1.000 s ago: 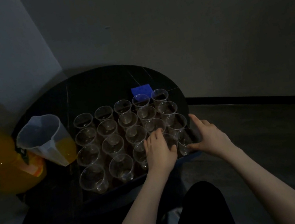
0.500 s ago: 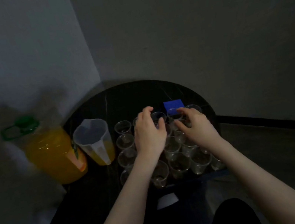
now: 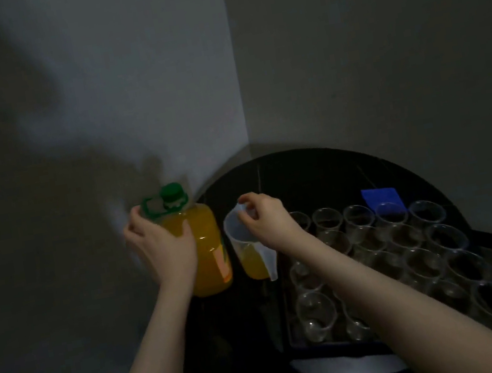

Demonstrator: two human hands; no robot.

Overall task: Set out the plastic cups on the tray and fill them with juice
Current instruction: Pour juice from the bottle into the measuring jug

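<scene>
Several clear plastic cups [image 3: 421, 267] stand in rows on a dark tray [image 3: 336, 343] on a round black table [image 3: 317, 171]. Left of the tray stands a translucent pitcher [image 3: 251, 257] with some orange juice at its bottom. My right hand [image 3: 265, 220] is over the pitcher and pinches its rim. Further left stands a big bottle of orange juice [image 3: 204, 245] with a green cap and handle. My left hand [image 3: 162, 246] wraps around the bottle's left shoulder, thumb across its front.
Two grey walls meet in a corner right behind the table. A blue square [image 3: 381, 196] lies on the table beyond the cups. Something white [image 3: 346, 365] lies under the table's front edge. The room is dim.
Both hands left the cups and moved left: the left one took hold of the juice bottle, the right one reached the pitcher's rim. The view swung left.
</scene>
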